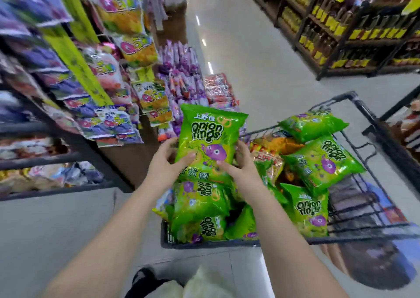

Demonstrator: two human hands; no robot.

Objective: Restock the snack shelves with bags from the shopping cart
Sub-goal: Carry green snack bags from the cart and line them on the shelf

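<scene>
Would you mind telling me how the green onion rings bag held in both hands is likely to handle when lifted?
Probably light for its size: the onion rings bag looks puffed with air. Its glossy film may be slippery, so the left hand and right hand gripping both sides helps. Contents likely crush if squeezed.

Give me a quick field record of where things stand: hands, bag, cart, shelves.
held bag: green onion rings bag, upright, lifted above the cart's left side
left grip: holds the bag's lower left edge, thumb on the front
right grip: holds its lower right edge
shopping cart: black wire, in the aisle, right of the shelves
cart bags: several more green onion rings bags over orange-red packs
snack shelves: on the left, stocked with purple and mixed bags, blurred
status: held bag not yet shelved
</scene>
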